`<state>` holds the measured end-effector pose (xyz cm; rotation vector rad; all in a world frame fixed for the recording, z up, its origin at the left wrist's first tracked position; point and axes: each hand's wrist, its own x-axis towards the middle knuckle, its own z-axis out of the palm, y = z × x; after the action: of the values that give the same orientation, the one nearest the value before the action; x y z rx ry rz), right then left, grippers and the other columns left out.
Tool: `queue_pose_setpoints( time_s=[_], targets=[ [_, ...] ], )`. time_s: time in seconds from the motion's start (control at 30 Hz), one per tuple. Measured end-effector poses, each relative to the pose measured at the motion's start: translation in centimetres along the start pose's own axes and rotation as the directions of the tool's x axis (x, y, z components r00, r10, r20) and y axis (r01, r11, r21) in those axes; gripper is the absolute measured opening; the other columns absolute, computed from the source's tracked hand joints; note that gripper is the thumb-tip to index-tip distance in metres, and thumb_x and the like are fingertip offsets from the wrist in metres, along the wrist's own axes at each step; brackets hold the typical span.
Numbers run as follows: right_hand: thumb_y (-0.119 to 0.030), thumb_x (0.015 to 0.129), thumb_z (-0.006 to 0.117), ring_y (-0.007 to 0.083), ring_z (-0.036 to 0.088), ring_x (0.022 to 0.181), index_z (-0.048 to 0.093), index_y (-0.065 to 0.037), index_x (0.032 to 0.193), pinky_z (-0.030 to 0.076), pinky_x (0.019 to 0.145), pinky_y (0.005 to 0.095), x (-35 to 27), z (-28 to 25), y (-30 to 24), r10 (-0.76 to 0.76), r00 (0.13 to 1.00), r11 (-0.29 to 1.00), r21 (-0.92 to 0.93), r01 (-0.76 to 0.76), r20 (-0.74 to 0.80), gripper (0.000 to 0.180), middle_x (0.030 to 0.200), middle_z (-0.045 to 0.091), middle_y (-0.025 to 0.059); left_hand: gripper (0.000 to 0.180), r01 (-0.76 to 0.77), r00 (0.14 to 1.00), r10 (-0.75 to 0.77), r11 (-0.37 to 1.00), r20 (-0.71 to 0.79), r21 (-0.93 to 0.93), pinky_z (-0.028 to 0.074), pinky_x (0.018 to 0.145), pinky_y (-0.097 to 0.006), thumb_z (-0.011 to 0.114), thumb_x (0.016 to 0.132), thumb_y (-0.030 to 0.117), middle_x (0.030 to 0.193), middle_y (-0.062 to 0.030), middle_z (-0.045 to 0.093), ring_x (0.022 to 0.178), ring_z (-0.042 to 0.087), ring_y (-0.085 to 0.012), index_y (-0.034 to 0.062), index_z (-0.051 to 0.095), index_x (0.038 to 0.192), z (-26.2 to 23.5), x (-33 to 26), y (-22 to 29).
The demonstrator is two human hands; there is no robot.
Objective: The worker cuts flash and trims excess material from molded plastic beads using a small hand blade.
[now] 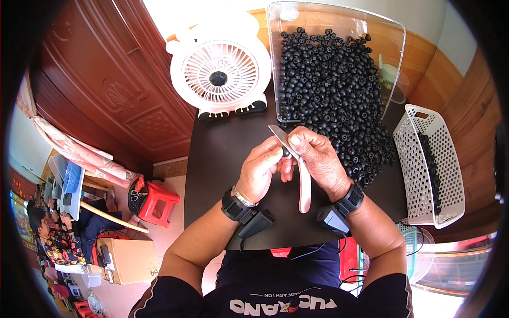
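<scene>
My right hand [319, 159] is closed around a small knife [304, 188] with a pale pink handle. Its blade points up and to the left, past my thumb. Pinched in the fingers of my left hand [258, 170] is a small round black part [286, 152], right beside the blade. Whether the edge touches it I cannot tell. Just beyond my hands, a heap of small black ring-shaped parts [334, 85] fills a clear plastic bin [272, 63] tipped toward me. Some of them spill onto the dark table [222, 153] next to my right wrist.
A white animal-shaped fan [220, 74] stands at the back left of the table. At the right edge is a white perforated basket [419, 175] with more black parts inside. A red stool [159, 204] and a cardboard box [130, 259] are on the floor at left, near a seated person [63, 246].
</scene>
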<state>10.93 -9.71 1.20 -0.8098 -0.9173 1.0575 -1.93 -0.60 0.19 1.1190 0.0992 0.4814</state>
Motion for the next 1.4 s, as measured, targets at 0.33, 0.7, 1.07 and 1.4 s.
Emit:
queue_pose_setpoints(
  time_s=[0.33,0.7,1.07,1.4],
  targets=[
    [-0.03,0.093,0.055,0.0131,0.057,0.049,0.053,-0.004,0.078,0.048,0.046,0.0244,-0.3,0.3,0.1,-0.04,0.998,0.998,-0.04,0.038,-0.046,0.031,0.064,0.057,0.0054,0.028,-0.008,1.0,0.007,0.999,-0.025,-0.041,0.044,0.058,-0.025,0.04,0.097,0.025,0.076,-0.0063,0.055,0.065,0.055,-0.0149,0.0007,0.053,0.102,0.3,-0.1,-0.3],
    [-0.033,0.093,0.054,0.0113,0.056,0.05,0.057,-0.005,0.08,0.047,0.044,0.0229,-0.3,0.7,0.1,-0.018,0.997,0.998,-0.058,0.014,-0.07,0.031,0.063,0.057,0.0039,0.028,-0.022,1.0,0.019,0.991,-0.021,-0.13,0.045,0.059,-0.027,0.043,0.095,0.025,0.075,-0.0068,0.054,0.065,0.054,-0.0165,-0.0001,0.053,0.1,0.2,-0.1,-0.3],
    [-0.032,0.094,0.053,0.0135,0.057,0.05,0.056,-0.004,0.081,0.048,0.045,0.0243,-0.3,0.6,-0.2,-0.019,0.999,1.0,-0.023,0.017,-0.049,0.031,0.065,0.059,0.0052,0.03,-0.02,0.999,0.024,0.99,0.028,-0.142,0.044,0.059,-0.028,0.044,0.094,0.026,0.075,-0.0055,0.052,0.066,0.053,-0.0168,-0.0007,0.053,0.101,0.1,-0.1,-0.2],
    [-0.03,0.094,0.053,0.0144,0.059,0.052,0.055,-0.004,0.081,0.05,0.047,0.0254,-0.4,0.5,-0.2,-0.033,0.999,0.999,-0.004,0.032,-0.018,0.03,0.068,0.059,0.0059,0.03,-0.021,1.0,0.023,0.996,0.017,-0.082,0.044,0.06,-0.027,0.043,0.094,0.026,0.076,-0.006,0.052,0.066,0.053,-0.016,-0.0009,0.053,0.103,0.2,-0.1,0.0]
  ],
)
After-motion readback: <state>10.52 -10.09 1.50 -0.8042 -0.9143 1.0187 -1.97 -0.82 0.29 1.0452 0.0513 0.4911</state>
